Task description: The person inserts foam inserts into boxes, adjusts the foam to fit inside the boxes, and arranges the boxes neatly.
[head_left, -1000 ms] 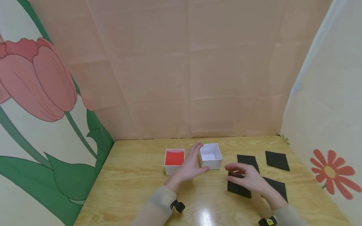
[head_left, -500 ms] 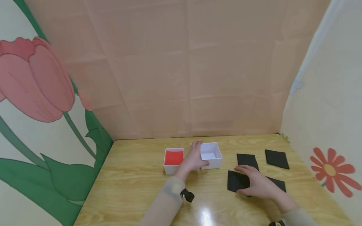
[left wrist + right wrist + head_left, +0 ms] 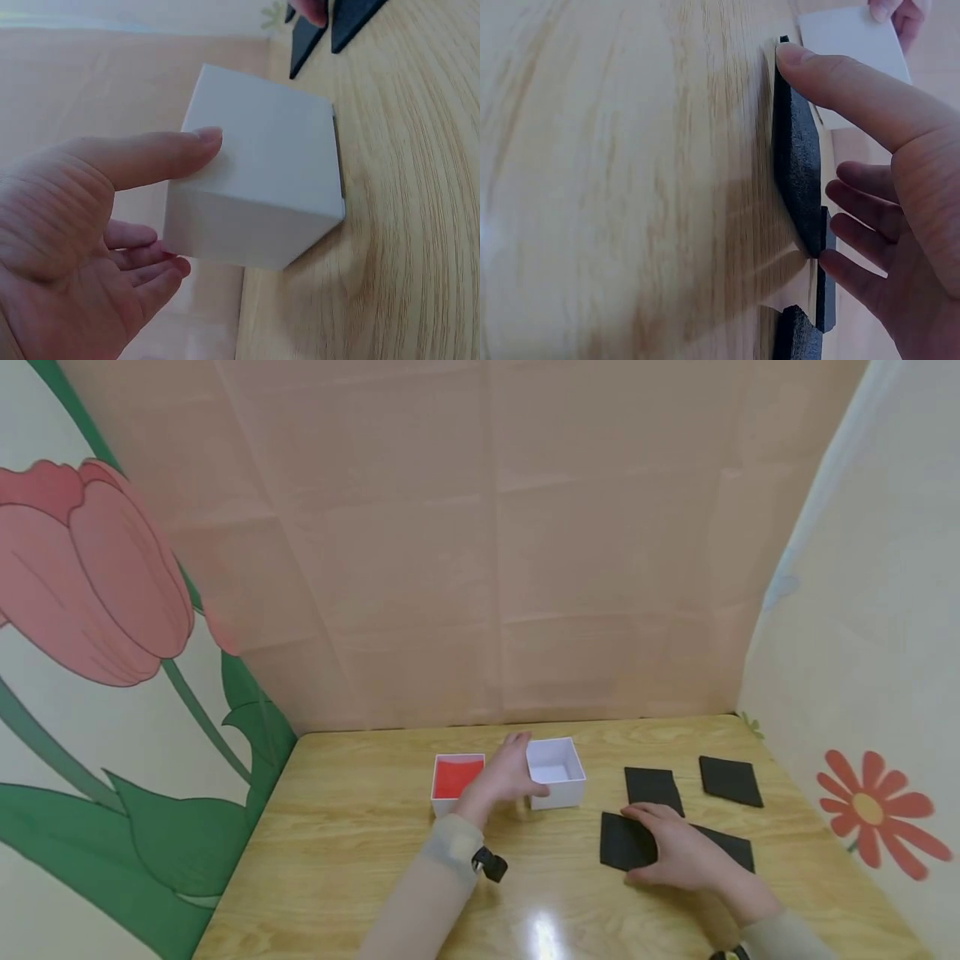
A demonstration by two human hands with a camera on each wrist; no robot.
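My left hand (image 3: 504, 777) holds an open-topped white box (image 3: 566, 795) at its left side. In the left wrist view its thumb lies on one face of the box (image 3: 266, 142), with the fingers around a corner. My right hand (image 3: 678, 856) spans a flat black square piece (image 3: 621, 842) lying on the table. The right wrist view shows the thumb on one edge of this black piece (image 3: 799, 157) and fingertips at its opposite corner; part of it is hidden under the hand in the head view.
Left of the white box stands a second white box (image 3: 442, 807) with something red (image 3: 459, 779) inside. More black squares lie on the right: one behind (image 3: 652, 787), one far right (image 3: 731, 781), one partly under my right hand (image 3: 731, 846). Curtains enclose the wooden table (image 3: 337, 843).
My left hand has moved right and closed in on the white box. My right hand has shifted right and lowered, thumb and fingers now at the black piece's edges.
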